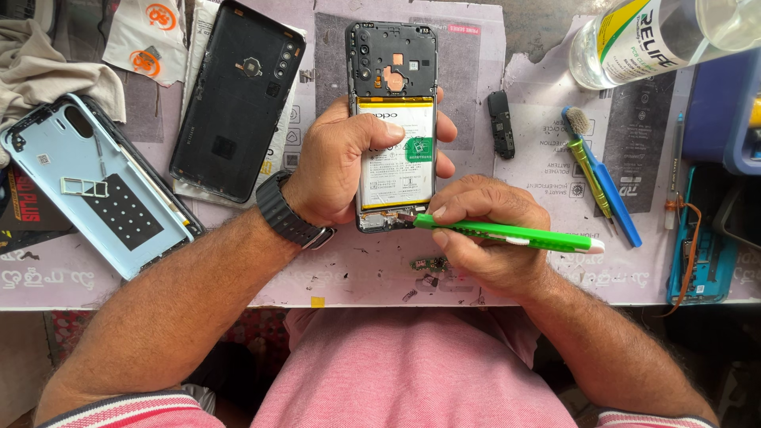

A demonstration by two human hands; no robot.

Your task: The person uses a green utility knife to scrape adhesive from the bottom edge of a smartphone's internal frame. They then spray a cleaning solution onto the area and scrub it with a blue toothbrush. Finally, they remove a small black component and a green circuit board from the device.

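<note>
Here we cradle the opened phone, light but fragile, by its edges in our left hand, while our right hand pinches the green tool at its lower end.

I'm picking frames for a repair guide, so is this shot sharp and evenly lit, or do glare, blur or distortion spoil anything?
Head view: soft, even daylight with faint shadows; the opened phone in the left hand and the green tool in the right hand are sharp. Glare sits on the clear bottle at the top right. Wide-lens bending stretches the forearms and edges.
</note>
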